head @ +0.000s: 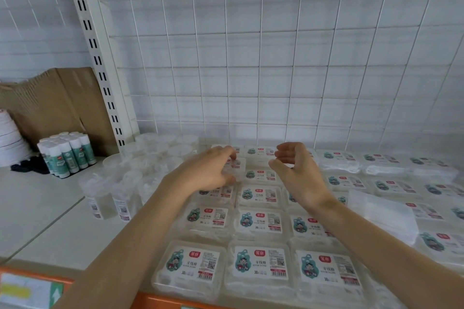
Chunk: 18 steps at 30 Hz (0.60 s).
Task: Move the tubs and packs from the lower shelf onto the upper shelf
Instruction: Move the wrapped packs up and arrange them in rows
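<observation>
Clear plastic labelled pack point(238, 167) is pinched between thumb and fingers of the left hand point(208, 170) over the far rows. Right hand point(297, 173) hovers beside it, loosely curved, holding nothing. Matching packs point(258, 266) tile the white shelf point(37, 208); translucent round tubs point(125, 183) stand left; white wire grid point(251, 57) behind.

This is a shop, shown by the white shelf point(50, 208) with a slotted upright point(100, 68) and wire grid back point(251, 57), rows of identical barcoded packs point(259, 264), and an orange price rail point(155, 302) at its front.
</observation>
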Available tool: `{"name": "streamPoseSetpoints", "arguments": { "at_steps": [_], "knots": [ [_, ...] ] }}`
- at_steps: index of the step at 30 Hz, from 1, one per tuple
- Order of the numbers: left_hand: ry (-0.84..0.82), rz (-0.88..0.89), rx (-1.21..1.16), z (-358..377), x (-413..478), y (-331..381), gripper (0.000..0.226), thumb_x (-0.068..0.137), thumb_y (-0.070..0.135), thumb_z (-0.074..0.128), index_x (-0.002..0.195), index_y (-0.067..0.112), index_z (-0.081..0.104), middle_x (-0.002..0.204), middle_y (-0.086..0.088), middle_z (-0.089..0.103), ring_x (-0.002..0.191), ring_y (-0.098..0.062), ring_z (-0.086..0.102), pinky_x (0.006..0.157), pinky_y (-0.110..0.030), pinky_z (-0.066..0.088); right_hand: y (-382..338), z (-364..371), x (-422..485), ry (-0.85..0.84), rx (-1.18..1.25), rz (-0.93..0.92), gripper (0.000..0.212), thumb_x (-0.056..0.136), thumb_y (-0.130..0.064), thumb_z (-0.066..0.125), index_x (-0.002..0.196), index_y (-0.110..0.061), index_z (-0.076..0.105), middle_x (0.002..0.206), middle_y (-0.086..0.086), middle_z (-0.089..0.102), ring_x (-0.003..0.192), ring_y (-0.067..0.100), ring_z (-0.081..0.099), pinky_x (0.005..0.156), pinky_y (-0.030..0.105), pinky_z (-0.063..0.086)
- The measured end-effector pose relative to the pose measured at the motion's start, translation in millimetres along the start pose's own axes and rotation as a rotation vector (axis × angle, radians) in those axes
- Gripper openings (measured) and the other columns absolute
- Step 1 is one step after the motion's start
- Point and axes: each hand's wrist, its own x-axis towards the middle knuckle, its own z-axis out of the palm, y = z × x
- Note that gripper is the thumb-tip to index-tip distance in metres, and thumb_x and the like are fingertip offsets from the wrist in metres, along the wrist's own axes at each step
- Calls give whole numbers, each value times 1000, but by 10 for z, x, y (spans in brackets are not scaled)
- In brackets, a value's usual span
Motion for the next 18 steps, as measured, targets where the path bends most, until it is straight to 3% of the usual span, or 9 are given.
{"name": "streamPoseSetpoints", "arguments": {
  "at_steps": [8,11,14,18],
  "knots": [
    [-36,3,12,13,12,-8,66,97,26,60,152,25,24,155,0,33,134,-22,43,101,-37,41,29,8,18,-18,-23,-1,31,91,-18,64,117,-22,48,111,-10,57,103,4,55,73,10,41],
    [-46,9,10,14,11,-12,62,97,27,59,151,26,28,156,0,32,134,-22,43,100,-35,41,37,15,24,-25,-31,-2,31,90,-18,64,117,-21,49,111,-10,58,104,4,56,77,11,42],
    [-64,10,21,9,5,-11,67,95,37,60,152,26,26,158,0,27,139,-24,37,107,-39,37,41,15,25,-34,-47,-14,31,90,-18,64,117,-21,50,112,-11,58,105,4,56,84,15,42],
    [-52,40,39,19,-5,16,86,90,54,60,156,22,15,163,3,14,149,-23,14,119,-44,20,42,4,40,-42,-117,-58,30,91,-20,64,116,-24,48,112,-11,56,104,3,55,86,17,43]
  ]
}}
